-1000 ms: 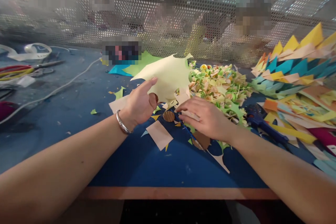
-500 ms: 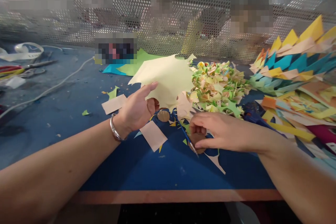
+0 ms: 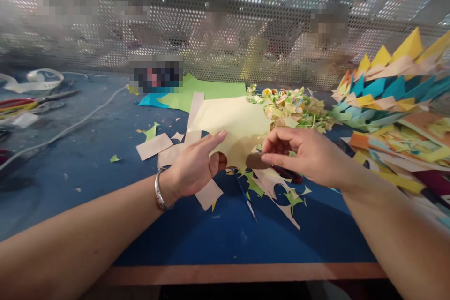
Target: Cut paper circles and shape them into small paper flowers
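My left hand [image 3: 197,164] is closed on a cream sheet of paper [image 3: 235,117], thumb on top and fingers underneath. Curved notches mark the sheet's lower edge. My right hand [image 3: 302,154] pinches a brown disc [image 3: 256,161] between thumb and fingers, at the sheet's lower right edge. I cannot tell whether the disc touches the paper. Below the hands, a slim blue pen-like tool [image 3: 246,197] with a pointed tip lies on the table. Pink and green offcuts [image 3: 272,185] with round cut-outs are scattered beside it, and a pale pink rectangle [image 3: 210,194] lies below my left hand.
Small paper cuttings [image 3: 295,108] form a heap behind my right hand. Layered pointed paper shapes [image 3: 390,84] stand at the right. Green paper [image 3: 214,86] lies at the back, before a perforated metal screen [image 3: 218,28]. Scissors [image 3: 24,103] and a white cable [image 3: 70,126] are leftward.
My right hand has lifted the brown disc from beside the blue tool and moved it up and left to the sheet's edge. The cream sheet sits lower, showing more green paper behind.
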A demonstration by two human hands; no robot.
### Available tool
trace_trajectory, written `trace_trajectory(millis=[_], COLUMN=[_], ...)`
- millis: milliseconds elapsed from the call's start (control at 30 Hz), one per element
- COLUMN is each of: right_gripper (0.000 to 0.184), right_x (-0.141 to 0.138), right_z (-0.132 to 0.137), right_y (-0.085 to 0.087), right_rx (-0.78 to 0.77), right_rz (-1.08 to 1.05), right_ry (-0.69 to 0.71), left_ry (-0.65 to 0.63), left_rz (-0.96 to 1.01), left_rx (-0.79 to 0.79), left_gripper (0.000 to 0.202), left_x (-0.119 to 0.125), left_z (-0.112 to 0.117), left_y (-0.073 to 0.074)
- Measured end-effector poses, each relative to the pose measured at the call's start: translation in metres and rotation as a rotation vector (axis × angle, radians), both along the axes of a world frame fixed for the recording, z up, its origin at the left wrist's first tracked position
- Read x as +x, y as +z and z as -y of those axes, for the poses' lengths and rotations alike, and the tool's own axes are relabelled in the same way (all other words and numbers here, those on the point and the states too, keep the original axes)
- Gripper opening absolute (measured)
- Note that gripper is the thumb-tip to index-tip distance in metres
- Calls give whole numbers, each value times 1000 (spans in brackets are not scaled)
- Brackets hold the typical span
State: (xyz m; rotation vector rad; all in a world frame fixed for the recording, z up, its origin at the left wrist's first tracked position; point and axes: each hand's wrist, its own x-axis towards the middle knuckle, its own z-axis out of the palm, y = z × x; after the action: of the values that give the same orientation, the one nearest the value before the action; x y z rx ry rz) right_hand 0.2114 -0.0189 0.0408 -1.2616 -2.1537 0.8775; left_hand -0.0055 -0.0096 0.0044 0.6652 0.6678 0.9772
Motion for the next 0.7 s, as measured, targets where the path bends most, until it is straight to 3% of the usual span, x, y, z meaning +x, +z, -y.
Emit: trace_trajectory(millis=[167, 400, 567, 700], right_gripper=[12, 13, 8, 6], right_x=[-11, -16, -19, -19], right_z=[-2, -3, 0, 0], right_y=[-10, -16, -14, -16], right_rx=[114, 115, 124, 156], right_rz=[-39, -24, -56, -50], right_ry=[-26, -53, -25, -14], left_ry=[-82, -154, -143, -142], left_rz=[-24, -4, -12, -54], left_rx=[-24, -59, -18, -51], left_gripper=[19, 15, 28, 22], left_x=[7, 6, 5, 6], left_z=[8, 12, 13, 13], left_y=[-1, 0, -2, -2])
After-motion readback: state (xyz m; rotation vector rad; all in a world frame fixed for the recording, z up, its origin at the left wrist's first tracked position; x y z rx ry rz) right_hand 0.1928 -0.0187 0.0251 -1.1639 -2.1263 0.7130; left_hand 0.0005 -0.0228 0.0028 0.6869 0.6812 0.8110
